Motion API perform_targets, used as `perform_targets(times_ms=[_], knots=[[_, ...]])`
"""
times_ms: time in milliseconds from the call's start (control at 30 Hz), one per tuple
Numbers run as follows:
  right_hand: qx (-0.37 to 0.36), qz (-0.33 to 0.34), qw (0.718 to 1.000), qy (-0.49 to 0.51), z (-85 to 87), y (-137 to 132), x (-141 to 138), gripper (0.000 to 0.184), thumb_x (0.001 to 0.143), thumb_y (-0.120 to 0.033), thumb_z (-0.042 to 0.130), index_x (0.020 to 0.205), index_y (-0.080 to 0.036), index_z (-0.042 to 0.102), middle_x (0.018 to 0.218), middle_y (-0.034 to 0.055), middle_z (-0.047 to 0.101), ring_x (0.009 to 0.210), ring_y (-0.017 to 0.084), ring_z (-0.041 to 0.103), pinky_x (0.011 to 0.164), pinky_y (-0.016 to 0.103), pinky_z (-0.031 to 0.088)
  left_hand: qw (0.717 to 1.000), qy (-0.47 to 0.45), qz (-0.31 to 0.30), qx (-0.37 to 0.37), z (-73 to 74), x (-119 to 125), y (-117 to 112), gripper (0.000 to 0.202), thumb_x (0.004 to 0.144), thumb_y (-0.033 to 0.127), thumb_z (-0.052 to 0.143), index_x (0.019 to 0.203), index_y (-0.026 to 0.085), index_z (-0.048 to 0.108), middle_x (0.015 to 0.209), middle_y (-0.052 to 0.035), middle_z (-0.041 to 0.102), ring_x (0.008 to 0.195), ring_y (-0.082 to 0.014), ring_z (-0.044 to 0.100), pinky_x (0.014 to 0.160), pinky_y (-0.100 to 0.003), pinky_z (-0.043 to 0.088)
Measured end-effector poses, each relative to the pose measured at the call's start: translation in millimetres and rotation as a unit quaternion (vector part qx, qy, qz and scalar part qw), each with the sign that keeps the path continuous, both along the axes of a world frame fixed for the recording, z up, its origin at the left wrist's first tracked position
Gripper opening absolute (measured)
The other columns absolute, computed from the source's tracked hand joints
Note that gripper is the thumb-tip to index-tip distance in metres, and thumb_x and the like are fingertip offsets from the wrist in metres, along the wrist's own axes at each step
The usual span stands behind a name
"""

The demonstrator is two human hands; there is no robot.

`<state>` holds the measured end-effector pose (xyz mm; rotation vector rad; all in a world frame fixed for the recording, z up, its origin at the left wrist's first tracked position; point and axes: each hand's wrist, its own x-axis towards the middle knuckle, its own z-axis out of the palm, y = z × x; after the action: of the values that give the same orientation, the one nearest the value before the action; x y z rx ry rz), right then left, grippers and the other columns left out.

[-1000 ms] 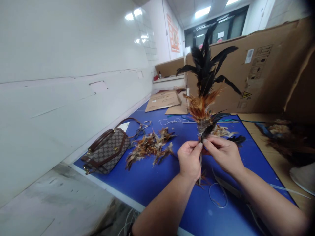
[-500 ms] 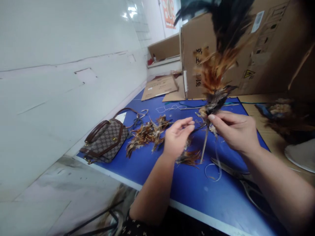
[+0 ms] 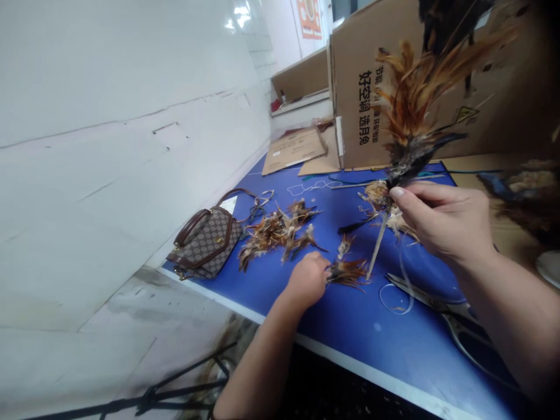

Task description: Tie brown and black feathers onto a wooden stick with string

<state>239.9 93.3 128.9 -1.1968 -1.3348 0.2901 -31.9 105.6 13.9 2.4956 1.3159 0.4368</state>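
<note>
My right hand pinches a feather duster where its feathers meet the thin stick. The duster is held upright, with orange-brown feathers low down and long black ones above. A pale strip of tying cord hangs below it and loops onto the table. My left hand is down at the table, fingers curled at the base of a brown feather tuft; its fingertips are partly hidden. Left of that hand lies a pile of loose brown feathers.
Metal scissors lie on the blue table beneath my right forearm. A patterned handbag sits at the left edge. Large cardboard boxes stand behind, and flat cardboard lies at the back. More dark feathers are at the right.
My left hand has moved down from beside the stick to the brown feather tuft, its fingers closing. My right hand still holds the duster. The view has shifted slightly.
</note>
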Motion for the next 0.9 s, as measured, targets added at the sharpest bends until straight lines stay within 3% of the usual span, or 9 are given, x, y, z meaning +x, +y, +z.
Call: perform_targets(times_ms=[133, 267, 400, 500, 567, 633, 733, 833, 900], knots=[[0.004, 0.006, 1.0, 0.0, 3.4, -2.8, 0.4, 0.031, 0.091, -0.04, 0.074, 0.073, -0.015, 0.072, 0.07, 0.0031, 0.065, 0.06, 0.01, 0.05, 0.059, 0.025, 0.042, 1.0, -0.008, 0.0, -0.012, -2.3, 2.2, 0.0, 0.02, 0.092, 0.012, 0.054, 0.087, 0.017, 0.072, 0.092, -0.0097, 0.068, 0.095, -0.023, 0.063, 0.089, -0.035, 0.051], [0.009, 0.045, 0.999, 0.002, 0.7, 0.3, 0.1, 0.033, 0.091, -0.041, 0.073, 0.07, -0.016, 0.069, 0.07, 0.0027, 0.063, 0.062, 0.011, 0.051, 0.06, 0.026, 0.042, 0.979, -0.191, 0.065, 0.025, 7.3, -1.1, 2.2, 0.014, 0.092, 0.016, 0.059, 0.086, 0.017, 0.071, 0.093, -0.0078, 0.069, 0.092, -0.0202, 0.063, 0.088, -0.033, 0.05], [0.008, 0.083, 0.996, -0.006, -12.1, 8.3, -4.1, 0.036, 0.092, -0.046, 0.071, 0.067, -0.02, 0.069, 0.065, 0.0012, 0.06, 0.061, 0.014, 0.052, 0.06, 0.029, 0.042, 0.848, -0.497, 0.171, -0.067, 32.1, 9.2, 4.4, 0.017, 0.087, 0.032, 0.074, 0.093, 0.017, 0.072, 0.078, -0.0022, 0.068, 0.071, -0.0138, 0.061, 0.067, -0.025, 0.048], [0.002, 0.11, 0.994, -0.006, -22.4, 12.5, -10.1, 0.035, 0.092, -0.049, 0.07, 0.07, -0.022, 0.071, 0.071, 0.0024, 0.065, 0.065, 0.018, 0.057, 0.063, 0.031, 0.045, 0.746, -0.636, 0.124, -0.152, 56.7, 31.6, 1.1, 0.025, 0.081, 0.033, 0.082, 0.094, 0.016, 0.07, 0.073, 0.0, 0.065, 0.064, -0.0102, 0.058, 0.059, -0.021, 0.042], [-0.002, 0.127, 0.992, -0.008, -27.2, 13.4, -13.6, 0.036, 0.093, -0.049, 0.069, 0.07, -0.022, 0.071, 0.071, 0.0028, 0.065, 0.067, 0.018, 0.057, 0.065, 0.032, 0.046, 0.719, -0.666, 0.09, -0.179, 71.5, 49.5, -2.5, 0.025, 0.081, 0.033, 0.083, 0.091, 0.015, 0.069, 0.071, -0.0001, 0.064, 0.062, -0.0093, 0.056, 0.056, -0.021, 0.04], [-0.007, 0.136, 0.991, -0.013, -29.7, 13.3, -15.5, 0.036, 0.094, -0.049, 0.068, 0.07, -0.022, 0.071, 0.07, 0.0027, 0.063, 0.066, 0.018, 0.055, 0.064, 0.032, 0.045, 0.721, -0.662, 0.092, -0.18, 81.4, 64.2, -4.8, 0.026, 0.08, 0.034, 0.083, 0.09, 0.015, 0.068, 0.071, -0.0001, 0.064, 0.06, -0.0085, 0.055, 0.055, -0.02, 0.039], [-0.009, 0.138, 0.99, -0.012, -30.3, 13.1, -16.1, 0.037, 0.094, -0.05, 0.067, 0.07, -0.022, 0.07, 0.069, 0.0025, 0.061, 0.065, 0.018, 0.053, 0.063, 0.032, 0.044, 0.766, -0.615, 0.118, -0.144, 84.3, 72.4, -3.3, 0.025, 0.081, 0.033, 0.082, 0.091, 0.015, 0.067, 0.076, -0.0014, 0.065, 0.066, -0.009, 0.058, 0.061, -0.02, 0.045], [-0.011, 0.142, 0.99, -0.01, -29.8, 13.4, -16.9, 0.036, 0.094, -0.049, 0.067, 0.07, -0.022, 0.07, 0.07, 0.0023, 0.061, 0.066, 0.018, 0.054, 0.064, 0.032, 0.044, 0.8, -0.573, 0.137, -0.112, 77.6, 63.0, 3.1, 0.028, 0.08, 0.03, 0.082, 0.097, 0.016, 0.066, 0.079, -0.0014, 0.066, 0.071, -0.0099, 0.061, 0.068, -0.021, 0.049], [-0.013, 0.147, 0.989, -0.011, -29.7, 13.7, -18.2, 0.036, 0.095, -0.048, 0.067, 0.07, -0.022, 0.07, 0.069, 0.0019, 0.061, 0.065, 0.018, 0.053, 0.064, 0.031, 0.044, 0.799, -0.568, 0.153, -0.125, 73.2, 51.8, 8.2, 0.037, 0.078, 0.032, 0.084, 0.105, 0.017, 0.064, 0.082, -0.0005, 0.066, 0.068, -0.0092, 0.06, 0.062, -0.02, 0.048]])
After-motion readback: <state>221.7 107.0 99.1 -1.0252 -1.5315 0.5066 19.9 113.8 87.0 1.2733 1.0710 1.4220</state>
